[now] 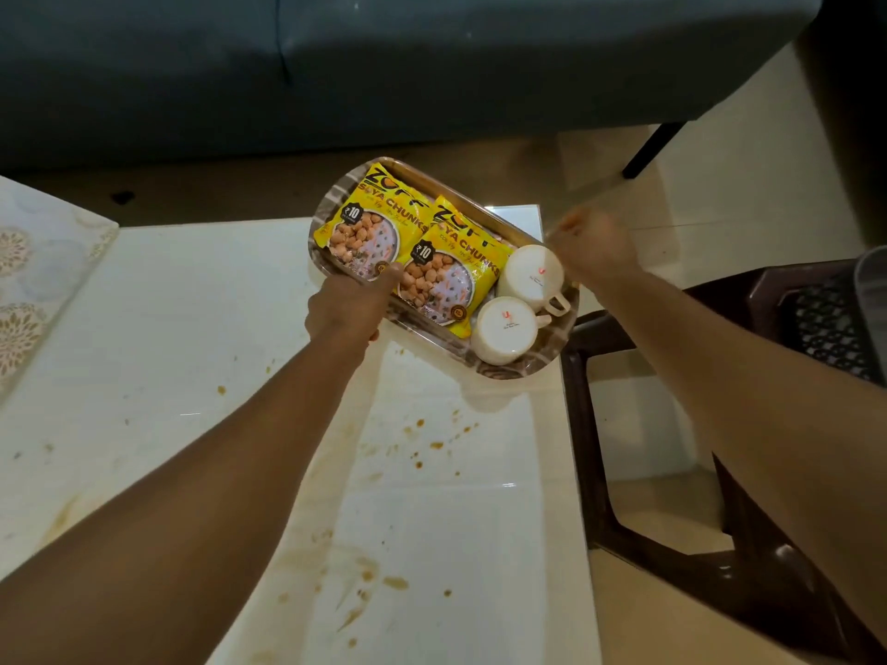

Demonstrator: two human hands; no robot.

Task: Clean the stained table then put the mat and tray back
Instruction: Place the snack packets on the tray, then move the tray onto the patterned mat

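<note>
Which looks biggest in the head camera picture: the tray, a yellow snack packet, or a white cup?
1. Oval striped tray, biggest: it holds the rest.
2. Yellow soya chunks packets, both alike.
3. Upside-down white cups, smallest, both alike.

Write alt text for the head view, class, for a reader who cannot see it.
Two bare hands, left hand and blurred right hand, hold an oval patterned tray carrying two yellow soya-chunk packets and two upturned white cups over a brown-stained white table.
</note>
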